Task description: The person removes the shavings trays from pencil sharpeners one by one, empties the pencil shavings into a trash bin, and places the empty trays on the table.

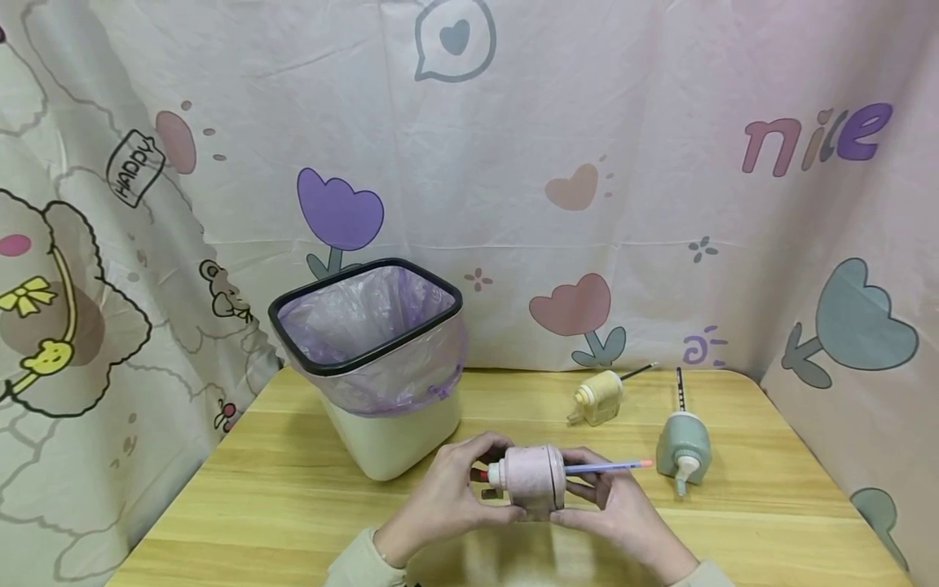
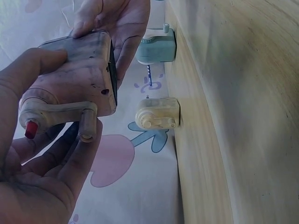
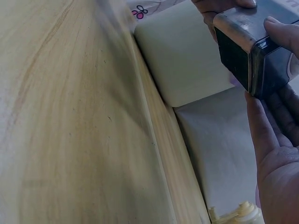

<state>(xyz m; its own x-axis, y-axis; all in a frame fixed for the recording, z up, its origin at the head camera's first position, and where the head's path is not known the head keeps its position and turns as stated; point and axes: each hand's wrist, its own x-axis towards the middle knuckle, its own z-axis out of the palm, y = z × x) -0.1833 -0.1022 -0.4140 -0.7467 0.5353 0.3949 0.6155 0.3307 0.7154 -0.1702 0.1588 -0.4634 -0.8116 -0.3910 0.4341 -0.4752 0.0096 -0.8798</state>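
Both hands hold a pink hand-crank pencil sharpener above the table, lying on its side. My left hand grips its crank end, thumb on the near side and fingers on the far side. On the opposite end my right hand holds it between thumb and fingers. A blue pencil with a pink tip sticks out of the sharpener toward the right. The left wrist view shows the crank handle and a red end piece. A dark base faces the right wrist camera.
A white bin with a purple liner stands on the wooden table, to the left. Behind and right are a yellow sharpener with a dark pencil and a green sharpener with a patterned pencil. A printed curtain hangs behind.
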